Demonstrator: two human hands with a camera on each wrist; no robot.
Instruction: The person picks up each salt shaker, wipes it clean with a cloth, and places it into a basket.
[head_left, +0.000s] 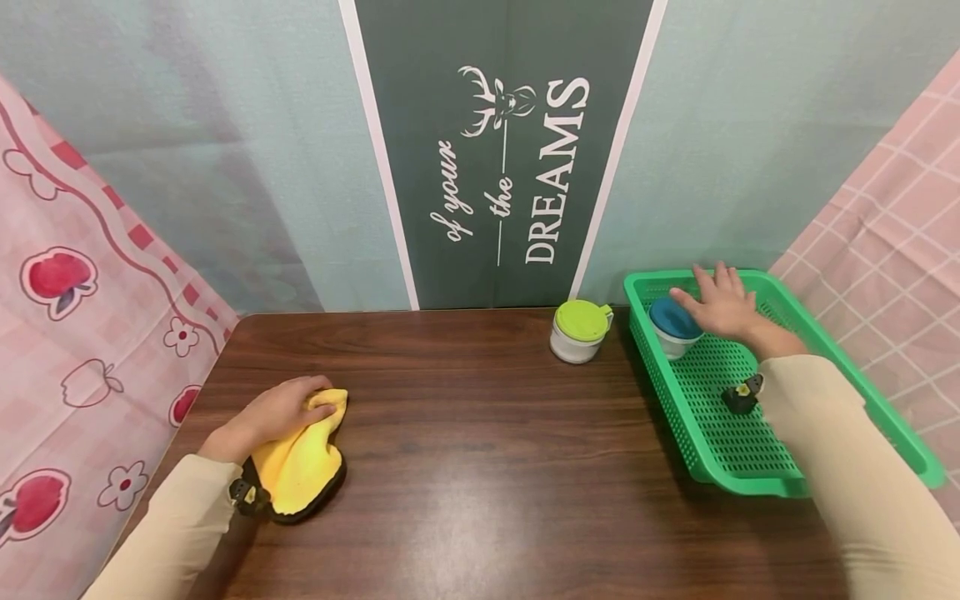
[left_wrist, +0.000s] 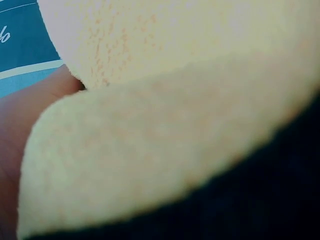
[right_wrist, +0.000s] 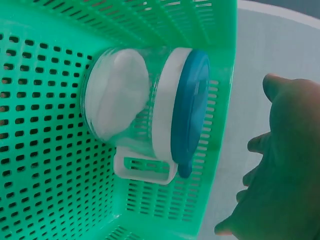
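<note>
At the table's left my left hand (head_left: 283,414) grips a yellow cloth (head_left: 300,471) with a dark edge. The cloth (left_wrist: 135,145) fills most of the left wrist view and hides much of that hand. On the right, my right hand (head_left: 723,304) is spread over the far end of a green perforated basket (head_left: 693,454), with nothing in its fingers. Beside its thumb stands a jar with a blue lid (head_left: 672,320) inside the basket. The right wrist view shows this jar (right_wrist: 132,97) as clear, with white contents and a white handle, apart from the hand.
A white jar with a lime-green lid (head_left: 581,323) stands just left of the basket at the table's back edge. Behind the brown table (head_left: 480,450) hangs a grey-green curtain (head_left: 502,50) with lettering. Pink patterned cloth (head_left: 82,350) lines the left side.
</note>
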